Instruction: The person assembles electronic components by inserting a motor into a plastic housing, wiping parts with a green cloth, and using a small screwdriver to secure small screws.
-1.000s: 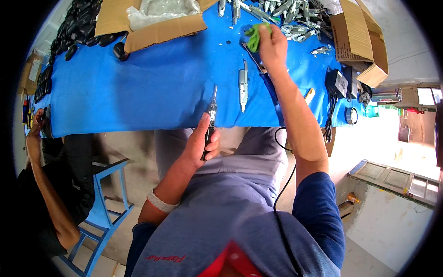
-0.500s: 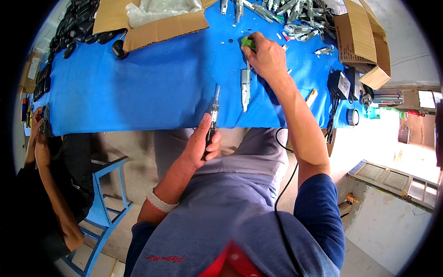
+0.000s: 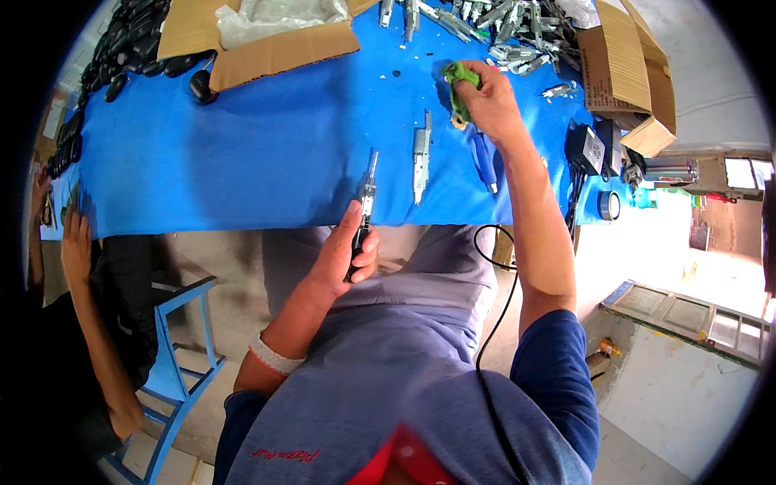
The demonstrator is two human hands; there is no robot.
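Observation:
My left hand [image 3: 349, 246] is wrapped round the black lower part of a slim device [image 3: 365, 198]. Grey-white mechanism shows above the grip, and a thin metal shaft points away from me. Over the table, my right hand [image 3: 491, 101] pinches a crumpled green cloth [image 3: 461, 77]. A small tan piece [image 3: 459, 123] shows just under the cloth; whether the fingers hold it I cannot tell. Below that hand lies a slim blue object [image 3: 483, 160], its kind unclear. Between my hands, a long grey mechanism [image 3: 421, 158] rests on the blue tablecloth [image 3: 267, 153].
Many grey metal mechanisms [image 3: 517, 24] are heaped at the far right, beside an open cardboard box [image 3: 618, 69]. Black casings [image 3: 129, 44] pile up far left, near another open box [image 3: 283, 52]. Black adapters [image 3: 586, 149] sit at the right. A co-worker's hand [image 3: 77, 242] is at the left edge.
My right hand has moved right and slightly nearer with the green cloth, away from the grey mechanism on the table. The slim blue object now shows. My left hand keeps its grip.

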